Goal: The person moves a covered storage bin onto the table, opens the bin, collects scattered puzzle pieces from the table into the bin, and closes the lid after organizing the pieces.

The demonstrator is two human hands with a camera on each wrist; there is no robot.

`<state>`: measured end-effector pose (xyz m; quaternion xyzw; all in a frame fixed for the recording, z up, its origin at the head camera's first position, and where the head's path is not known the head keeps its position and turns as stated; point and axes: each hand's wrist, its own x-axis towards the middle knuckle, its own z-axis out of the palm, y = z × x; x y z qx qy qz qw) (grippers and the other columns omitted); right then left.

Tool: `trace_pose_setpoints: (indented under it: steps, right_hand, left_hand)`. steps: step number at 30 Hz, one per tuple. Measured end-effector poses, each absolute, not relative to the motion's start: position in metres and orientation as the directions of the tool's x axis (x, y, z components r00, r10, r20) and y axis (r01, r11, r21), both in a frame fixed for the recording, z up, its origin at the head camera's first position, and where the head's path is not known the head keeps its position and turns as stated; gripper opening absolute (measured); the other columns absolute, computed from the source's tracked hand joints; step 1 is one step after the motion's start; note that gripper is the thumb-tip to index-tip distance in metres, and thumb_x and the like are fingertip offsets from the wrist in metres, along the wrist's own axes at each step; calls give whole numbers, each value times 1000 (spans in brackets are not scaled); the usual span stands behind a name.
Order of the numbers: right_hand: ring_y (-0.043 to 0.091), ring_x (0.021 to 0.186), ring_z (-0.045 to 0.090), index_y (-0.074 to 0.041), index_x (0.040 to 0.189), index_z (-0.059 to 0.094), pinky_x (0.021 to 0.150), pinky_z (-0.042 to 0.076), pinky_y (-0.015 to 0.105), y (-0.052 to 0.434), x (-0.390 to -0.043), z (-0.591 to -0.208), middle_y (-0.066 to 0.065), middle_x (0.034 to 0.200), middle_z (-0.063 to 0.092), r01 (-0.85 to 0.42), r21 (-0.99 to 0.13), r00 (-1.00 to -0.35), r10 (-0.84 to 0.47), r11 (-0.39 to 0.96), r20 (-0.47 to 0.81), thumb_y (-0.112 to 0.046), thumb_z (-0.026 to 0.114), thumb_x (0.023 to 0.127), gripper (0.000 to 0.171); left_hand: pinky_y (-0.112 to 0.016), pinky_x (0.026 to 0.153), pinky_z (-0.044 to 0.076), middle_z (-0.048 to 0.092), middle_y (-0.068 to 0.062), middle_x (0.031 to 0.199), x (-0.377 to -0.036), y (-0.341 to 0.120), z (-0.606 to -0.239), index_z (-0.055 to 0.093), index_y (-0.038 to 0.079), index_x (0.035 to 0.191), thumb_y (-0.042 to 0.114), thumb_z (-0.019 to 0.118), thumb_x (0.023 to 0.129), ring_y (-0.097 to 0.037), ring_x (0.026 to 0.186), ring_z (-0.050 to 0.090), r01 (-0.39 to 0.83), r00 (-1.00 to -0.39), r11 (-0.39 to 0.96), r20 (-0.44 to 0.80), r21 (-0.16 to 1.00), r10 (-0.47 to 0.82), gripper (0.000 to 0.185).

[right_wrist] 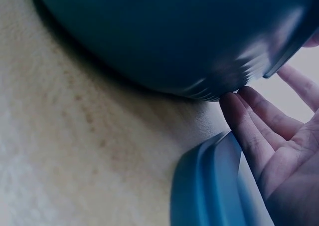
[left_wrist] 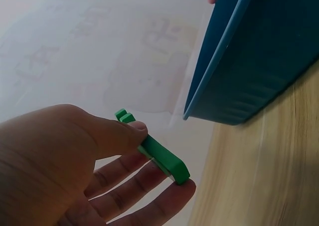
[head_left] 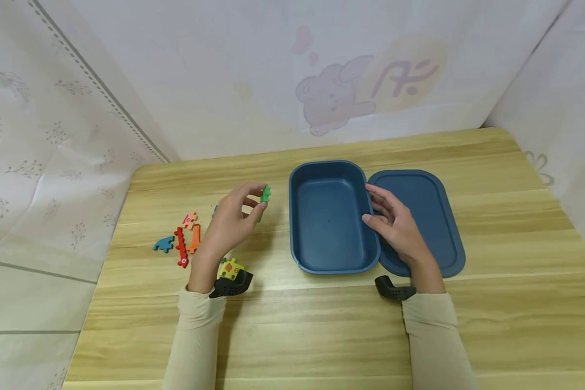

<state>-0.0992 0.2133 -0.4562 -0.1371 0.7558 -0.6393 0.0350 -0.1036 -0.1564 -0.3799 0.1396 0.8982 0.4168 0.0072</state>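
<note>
My left hand [head_left: 234, 219] pinches a small green puzzle piece [head_left: 265, 194] between thumb and fingers, lifted above the wooden table just left of the blue box [head_left: 329, 259]. In the left wrist view the green piece [left_wrist: 159, 153] lies across my fingertips under the thumb, with the blue box [left_wrist: 259, 61] close beyond it. My right hand [head_left: 395, 225] rests with straight fingers against the right wall of the box, lying over the blue lid [head_left: 434, 216]. In the right wrist view my fingers [right_wrist: 259, 131] touch the box's outer wall [right_wrist: 164, 36] above the lid [right_wrist: 209, 186].
Several coloured puzzle pieces lie on the table to the left: a blue one [head_left: 163, 245], a red one [head_left: 181, 248], an orange one [head_left: 195, 238], a pink one [head_left: 189, 219] and a yellow one [head_left: 231, 267]. Patterned cloth walls [head_left: 53, 135] close in the table on the left, back and right.
</note>
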Motion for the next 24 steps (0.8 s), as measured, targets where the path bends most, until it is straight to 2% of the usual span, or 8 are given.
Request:
trace_pose_setpoints:
  steps: [18, 24]
  right_hand:
    - [1, 140, 48, -9, 164, 37, 100, 51, 9, 212, -96, -462, 26, 169, 35, -148, -977, -963, -246, 153, 107, -4, 61, 105, 64]
    - [21, 149, 46, -12, 164, 37, 102, 50, 9, 211, -95, -461, 22, 170, 36, -140, -976, -967, -236, 164, 99, -6, 62, 105, 65]
  left_hand:
    - [-42, 84, 65, 68, -6, 137, -102, -153, -387, 60, 13, 147, 17, 65, 106, -28, 115, 72, 238, -957, 578, 87, 780, 276, 41]
    - [-42, 83, 65, 67, -7, 139, -103, -153, -388, 59, 14, 148, 17, 66, 106, -29, 116, 72, 231, -959, 561, 88, 795, 269, 42]
